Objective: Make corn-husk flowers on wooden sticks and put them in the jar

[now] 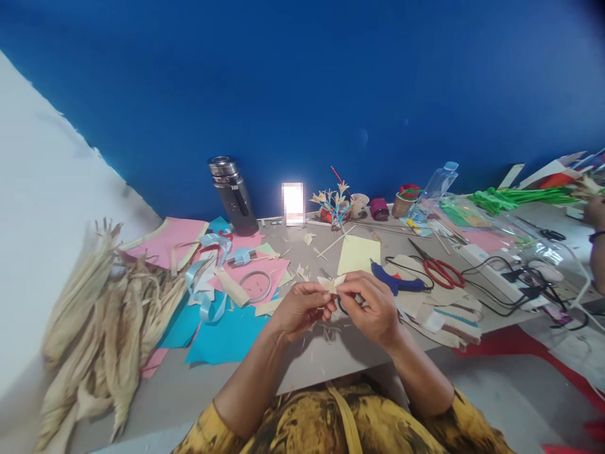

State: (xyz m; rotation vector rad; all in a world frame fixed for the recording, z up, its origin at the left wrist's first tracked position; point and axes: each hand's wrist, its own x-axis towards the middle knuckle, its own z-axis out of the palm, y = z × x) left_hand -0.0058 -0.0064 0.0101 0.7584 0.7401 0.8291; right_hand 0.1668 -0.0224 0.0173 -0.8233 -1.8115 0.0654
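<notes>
Between my two hands, above the table's front part, is a small cream flower (331, 285) with pointed petals, seemingly of dried corn husk. My left hand (302, 309) pinches it from the left, fingers curled. From the right, my right hand (371, 308) grips a petal between thumb and forefinger. Just right of that hand lies a blue glue gun (397, 282), and beyond it red-handled scissors (442, 271). Husk scraps (299, 274) are scattered behind my left hand. Farther back, a bunch of similar husk flowers (336, 200) stands on blue stems.
Dried corn husks (101, 321) are heaped at the left, beside coloured paper (227, 337) and a roll of tape (255, 287). A dark flask (234, 198) and a bright phone screen (294, 205) stand by the wall. A power strip (501, 274) with cables lies right; another person's hand (596, 211) shows there.
</notes>
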